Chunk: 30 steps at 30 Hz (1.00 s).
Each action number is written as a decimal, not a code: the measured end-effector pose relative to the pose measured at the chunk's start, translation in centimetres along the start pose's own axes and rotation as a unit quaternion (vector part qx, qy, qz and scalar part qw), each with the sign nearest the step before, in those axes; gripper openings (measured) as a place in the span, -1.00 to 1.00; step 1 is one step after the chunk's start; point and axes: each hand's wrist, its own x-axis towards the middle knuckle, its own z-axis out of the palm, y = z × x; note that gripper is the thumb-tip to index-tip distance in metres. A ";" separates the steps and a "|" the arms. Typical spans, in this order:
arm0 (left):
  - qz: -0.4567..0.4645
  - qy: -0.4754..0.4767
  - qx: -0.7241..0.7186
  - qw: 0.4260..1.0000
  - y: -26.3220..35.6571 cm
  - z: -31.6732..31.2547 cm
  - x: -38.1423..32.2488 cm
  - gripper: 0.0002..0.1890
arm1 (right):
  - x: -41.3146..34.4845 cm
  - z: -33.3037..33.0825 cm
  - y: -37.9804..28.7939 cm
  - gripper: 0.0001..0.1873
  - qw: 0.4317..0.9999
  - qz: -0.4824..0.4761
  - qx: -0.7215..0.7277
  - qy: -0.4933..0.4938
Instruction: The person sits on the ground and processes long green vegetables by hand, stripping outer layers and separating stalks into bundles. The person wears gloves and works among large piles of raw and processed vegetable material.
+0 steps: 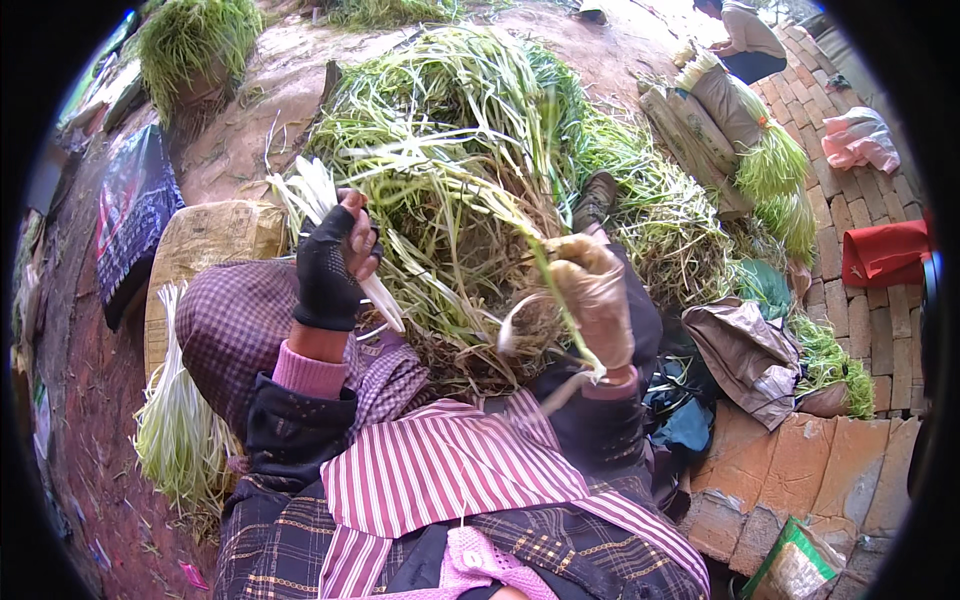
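My left hand [337, 255], in a black fingerless glove, is closed around a small bunch of white stalks [381, 300] of an onion-like leafy vegetable. Their pale upper ends stick out above the fist. My right hand [592, 292] wears a thin, stained pale glove. Its fingertips pinch a long yellow-green stalk [559, 289], whose whitish lower end hangs by the wrist. A pale strip beside this hand is blurred by motion. In front of both hands lies a big heap of the same long-leaved greens [465, 112], with brown roots and withered leaves near my lap.
A bundle of trimmed white stalks [184, 420] hangs over a tan cardboard-like block [210, 232] at left. Tied bundles [772, 161] lie over sacks at right, near a crouching person [746, 37]. A brown bag [742, 352] and a red cloth [885, 253] lie on that side.
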 end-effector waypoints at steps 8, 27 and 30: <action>-0.132 0.048 0.066 0.988 -4.8 1.2 -0.5 -0.77 | -0.9 0.6 5.4 -0.88 0.998 0.048 -0.031 0.015; -0.031 0.069 0.284 0.956 -5.3 -0.2 0.5 -0.69 | 5.0 -0.2 3.5 -0.86 0.977 -0.058 -0.204 0.023; 0.028 0.127 0.286 0.949 -3.5 -1.7 1.4 -0.59 | 7.9 -0.9 3.4 -0.90 0.969 -0.191 -0.141 0.069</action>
